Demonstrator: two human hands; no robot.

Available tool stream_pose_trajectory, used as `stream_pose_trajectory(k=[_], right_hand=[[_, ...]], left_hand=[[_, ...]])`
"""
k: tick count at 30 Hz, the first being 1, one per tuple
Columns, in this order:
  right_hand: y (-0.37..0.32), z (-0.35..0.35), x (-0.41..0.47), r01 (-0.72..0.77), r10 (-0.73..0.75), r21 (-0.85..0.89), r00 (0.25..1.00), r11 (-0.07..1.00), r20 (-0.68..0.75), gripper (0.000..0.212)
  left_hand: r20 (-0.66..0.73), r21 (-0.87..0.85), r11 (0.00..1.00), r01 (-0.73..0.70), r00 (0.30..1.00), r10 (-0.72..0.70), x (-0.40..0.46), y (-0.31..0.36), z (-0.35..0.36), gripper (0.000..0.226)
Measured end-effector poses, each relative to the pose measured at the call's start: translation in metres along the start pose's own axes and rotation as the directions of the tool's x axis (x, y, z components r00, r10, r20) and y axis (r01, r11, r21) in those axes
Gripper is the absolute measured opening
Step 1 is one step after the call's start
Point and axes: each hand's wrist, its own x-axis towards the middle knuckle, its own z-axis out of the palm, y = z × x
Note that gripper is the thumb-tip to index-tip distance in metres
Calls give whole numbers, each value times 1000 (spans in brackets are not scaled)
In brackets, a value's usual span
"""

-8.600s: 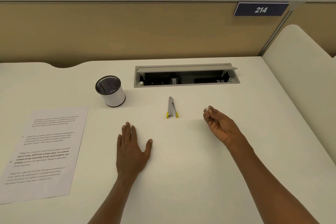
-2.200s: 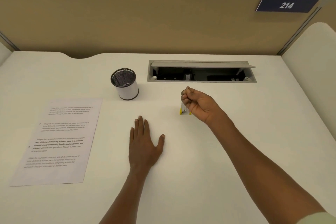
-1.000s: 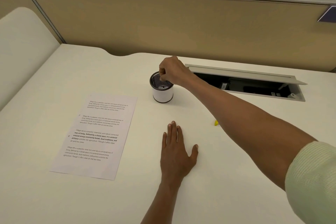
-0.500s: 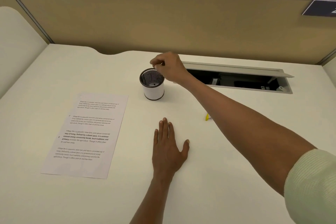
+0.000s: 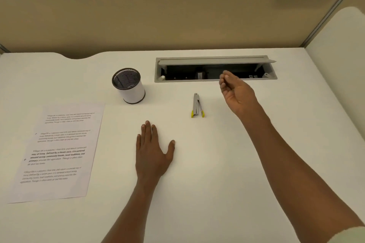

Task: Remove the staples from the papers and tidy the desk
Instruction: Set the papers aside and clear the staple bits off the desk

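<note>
White desk holds the staple remover, yellow end toward the person, both hands' grip relaxed, empty.

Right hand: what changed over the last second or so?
The right hand was over the mesh cup and has pulled back to the right, now raised near the cable tray, fingers loosely curled, holding nothing visible. Left hand stays flat on the desk; staple remover and paper unmoved.

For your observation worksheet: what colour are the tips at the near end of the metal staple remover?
Yellow tips on the staple remover, seen in the head view.
</note>
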Motion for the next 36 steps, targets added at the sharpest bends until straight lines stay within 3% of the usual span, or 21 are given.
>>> stream_pose_trajectory(k=[3,5,7,9,10,12,16,20,24,26,30,33,36], right_hand=[[0,-44,-11,-1,-40,-280,990,960,-139,18],[8,-64,-15,-11,-103,-515,976,857,-193,19],[20,-79,-16,62,-241,-786,964,615,-113,23],[35,-89,-18,228,-323,-948,935,221,149,31],[43,-94,-16,320,-312,-946,906,59,287,36],[58,-102,-12,405,-242,-907,874,-113,421,44],[60,-92,-21,372,-103,-898,909,-237,404,54],[56,-81,-32,490,-7,-757,838,-432,546,35],[56,-93,-29,472,30,-525,763,-708,646,54],[47,-103,-32,436,14,-472,746,-767,666,57],[28,-127,-47,388,-34,-535,786,-751,617,52],[15,-145,-62,352,-113,-640,814,-683,569,60],[10,-163,-70,349,-176,-731,826,-586,536,53]], left_hand=[[-2,-3,1000,3,1000,-3,0,0,0,93],[-12,-1,1000,3,1000,-3,-1,-1,0,93],[-14,3,1000,3,1000,-3,-1,-1,0,92],[-10,7,1000,5,1000,-5,0,0,0,92],[-6,8,1000,6,1000,-6,0,0,0,91],[-4,7,1000,10,1000,-10,0,0,-1,91],[-10,8,1000,15,1000,-15,-1,0,-2,91],[-3,9,1000,15,1000,-15,0,1,-2,91],[-6,6,1000,14,1000,-14,-1,2,-2,90],[-9,0,1000,15,1000,-15,-1,1,-2,90],[-14,2,1000,12,1000,-12,-1,1,-3,90],[-11,5,1000,10,1000,-10,-1,2,-3,91],[-10,9,1000,7,1000,-7,-2,1,-3,91]])
